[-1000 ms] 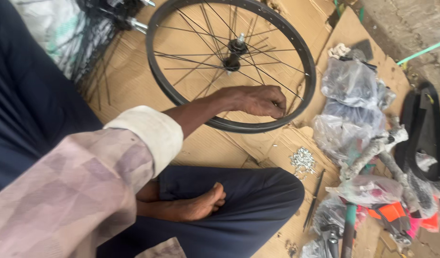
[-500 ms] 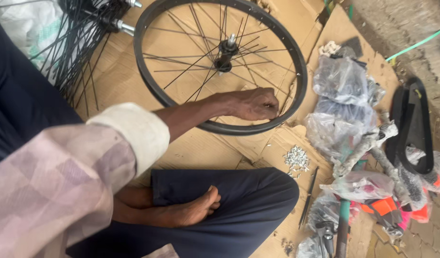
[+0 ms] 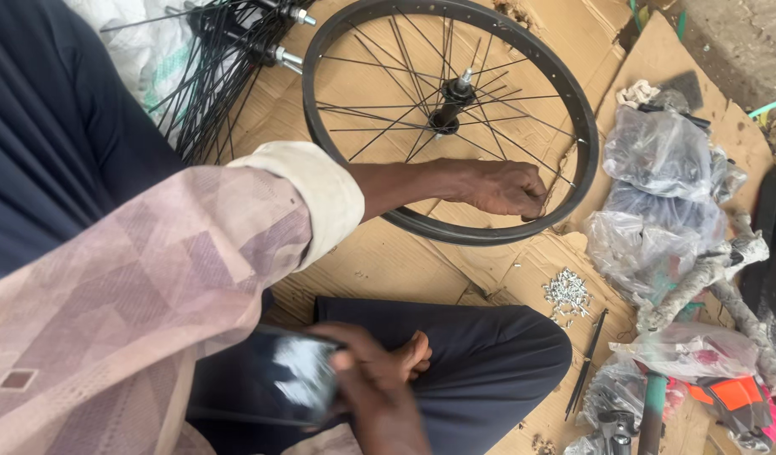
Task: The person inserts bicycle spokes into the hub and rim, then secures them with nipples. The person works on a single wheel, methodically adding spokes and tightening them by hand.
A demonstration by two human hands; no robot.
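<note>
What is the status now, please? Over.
Left grip closed on wheel rim. Right grip holds dark flat thing. Metal bits lie beside wheel, not in the way.

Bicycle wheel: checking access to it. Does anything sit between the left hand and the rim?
Nothing visible does. The left hand lies on the bicycle wheel at its lower right rim, fingers curled among the spokes. The right hand is apart, holding a dark phone over the lap.
</note>
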